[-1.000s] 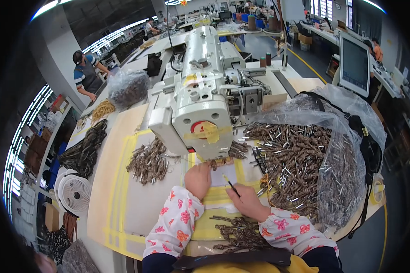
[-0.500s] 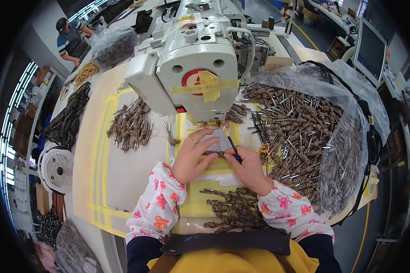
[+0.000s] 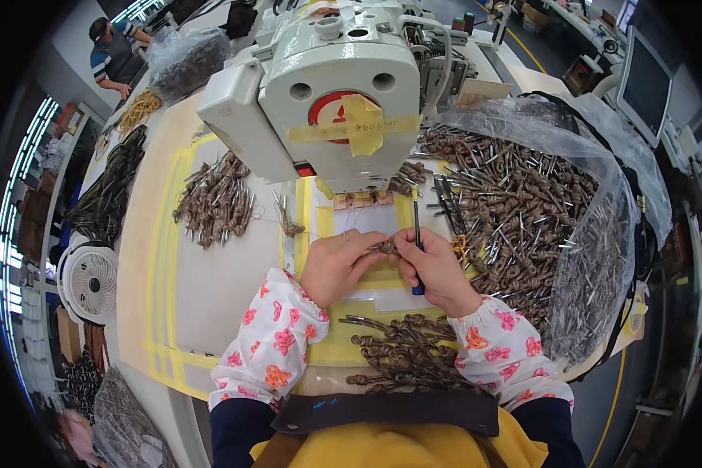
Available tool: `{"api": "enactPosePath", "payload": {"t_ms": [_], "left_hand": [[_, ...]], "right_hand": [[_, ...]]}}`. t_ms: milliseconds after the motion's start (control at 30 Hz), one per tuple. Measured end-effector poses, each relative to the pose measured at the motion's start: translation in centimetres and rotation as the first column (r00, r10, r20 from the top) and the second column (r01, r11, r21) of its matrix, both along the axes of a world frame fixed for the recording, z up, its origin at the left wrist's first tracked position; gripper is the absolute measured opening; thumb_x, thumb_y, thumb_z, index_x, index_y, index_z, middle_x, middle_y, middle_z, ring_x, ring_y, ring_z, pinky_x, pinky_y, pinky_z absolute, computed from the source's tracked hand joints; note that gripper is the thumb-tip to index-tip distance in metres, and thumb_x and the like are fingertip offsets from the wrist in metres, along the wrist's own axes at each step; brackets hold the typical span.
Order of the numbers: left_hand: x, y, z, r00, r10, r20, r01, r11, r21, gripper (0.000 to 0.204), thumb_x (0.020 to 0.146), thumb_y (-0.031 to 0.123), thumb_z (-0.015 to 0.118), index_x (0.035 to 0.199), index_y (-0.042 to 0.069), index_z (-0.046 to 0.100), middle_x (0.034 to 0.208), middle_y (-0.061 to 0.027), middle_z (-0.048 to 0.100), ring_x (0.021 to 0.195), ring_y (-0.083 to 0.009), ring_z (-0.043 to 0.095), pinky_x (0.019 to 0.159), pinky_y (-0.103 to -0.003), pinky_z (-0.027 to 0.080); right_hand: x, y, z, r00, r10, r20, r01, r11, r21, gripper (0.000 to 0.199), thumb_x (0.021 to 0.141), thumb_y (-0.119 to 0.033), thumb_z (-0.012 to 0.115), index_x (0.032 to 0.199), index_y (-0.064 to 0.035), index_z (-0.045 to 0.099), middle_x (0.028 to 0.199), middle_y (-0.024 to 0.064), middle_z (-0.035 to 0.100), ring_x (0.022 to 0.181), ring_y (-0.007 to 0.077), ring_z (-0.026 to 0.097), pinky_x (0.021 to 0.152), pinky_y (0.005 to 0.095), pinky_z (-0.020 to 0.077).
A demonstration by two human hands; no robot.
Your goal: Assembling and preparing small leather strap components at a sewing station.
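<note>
A short brown knotted cord (image 3: 384, 247) is stretched between my two hands, just in front of the sewing machine (image 3: 339, 86). My left hand (image 3: 337, 265) pinches its left end. The thumb and fingertips of my right hand (image 3: 435, 271) close on its other end. A slim dark tool with a blue handle (image 3: 418, 287), like a thin screwdriver, is also held in my right hand, its shaft pointing up toward the machine. Fine threads run from under the machine head toward the cord. More brown knotted cords (image 3: 405, 351) with metal tips lie close below my hands.
A large heap of knotted cords (image 3: 515, 210) spills from a clear plastic bag (image 3: 593, 273) on the right. A smaller cord pile (image 3: 217, 199) lies left, near a single cord (image 3: 290, 222). Black tweezers or snips (image 3: 449, 203) rest beside the machine. A white fan (image 3: 90, 278) stands left; a person (image 3: 117, 54) works behind.
My hands have moved slightly to the right and lifted the cord away from the machine bed. The tool has swung from slanted to nearly upright in my right hand.
</note>
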State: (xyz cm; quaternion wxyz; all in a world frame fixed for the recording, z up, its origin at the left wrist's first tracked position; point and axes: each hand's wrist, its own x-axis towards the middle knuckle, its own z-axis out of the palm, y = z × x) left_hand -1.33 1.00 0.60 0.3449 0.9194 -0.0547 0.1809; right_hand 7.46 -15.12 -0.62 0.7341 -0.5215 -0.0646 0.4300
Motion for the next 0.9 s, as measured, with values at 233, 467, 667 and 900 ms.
{"api": "enactPosePath", "payload": {"t_ms": [233,467,667,900], "left_hand": [[0.6,-0.2,-0.9,0.994,0.09,0.067,-0.09,0.996,0.009,0.021,0.076,0.011,0.069,0.096,0.006,0.063,0.073,-0.0095,0.06,0.056,-0.0225,0.058,0.052,-0.03,0.045],[0.5,-0.8,0.2,0.996,0.077,0.039,-0.082,0.986,0.144,0.021,0.076,0.013,0.069,0.095,0.006,0.061,0.074,-0.0089,0.059,0.06,-0.0233,0.059,0.053,-0.03,0.046],[1.1,-1.6,-0.6,0.977,0.114,0.182,-0.164,0.945,0.284,0.024,0.076,0.011,0.066,0.098,0.007,0.057,0.072,-0.0085,0.056,0.061,-0.0238,0.059,0.052,-0.034,0.046],[3.1,0.2,-1.8,0.973,0.215,0.086,-0.232,0.89,0.393,0.021,0.079,0.012,0.063,0.098,0.005,0.057,0.075,-0.0105,0.061,0.065,-0.0283,0.06,0.054,-0.036,0.048]], "right_hand": [[-1.3,0.7,-1.8,0.616,-0.055,0.786,0.24,0.963,-0.12,0.019,0.082,-0.008,0.061,0.097,0.0027,0.06,0.078,0.0139,0.064,0.066,0.016,0.061,0.062,0.0287,0.0468],[-1.0,0.5,-1.2,0.824,0.009,0.566,0.098,0.983,-0.158,0.016,0.085,-0.007,0.058,0.095,0.0051,0.059,0.074,0.0097,0.065,0.057,0.0131,0.058,0.053,0.0269,0.0465],[-0.5,1.2,-0.1,0.982,0.03,0.186,-0.001,0.989,-0.15,0.015,0.089,-0.009,0.052,0.092,0.0039,0.058,0.065,0.0055,0.058,0.045,0.0083,0.048,0.036,0.0229,0.0358],[0.0,0.7,1.0,0.966,0.215,0.144,-0.183,0.961,-0.205,0.024,0.093,-0.015,0.046,0.107,0.0037,0.051,0.068,0.0093,0.057,0.04,0.0099,0.046,0.035,0.0243,0.0367]]}}
